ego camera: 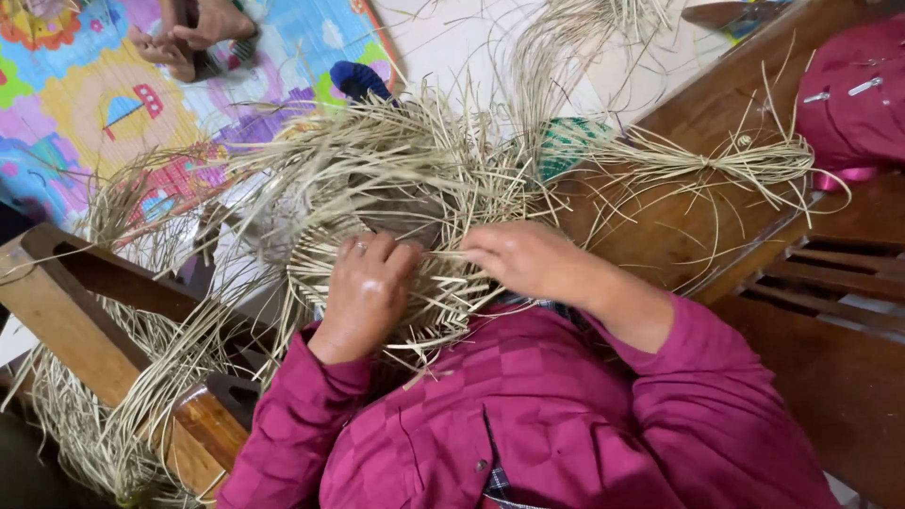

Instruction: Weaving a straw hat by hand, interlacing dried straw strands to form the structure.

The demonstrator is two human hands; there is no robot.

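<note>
Left hand (366,294) curled, pressing woven straw piece (396,203), right hand (524,259) pinching a straw strand (445,254), loose straw bundle (726,162) on wooden bench (679,226)

No packages, labels, signs or screens in view.
</note>
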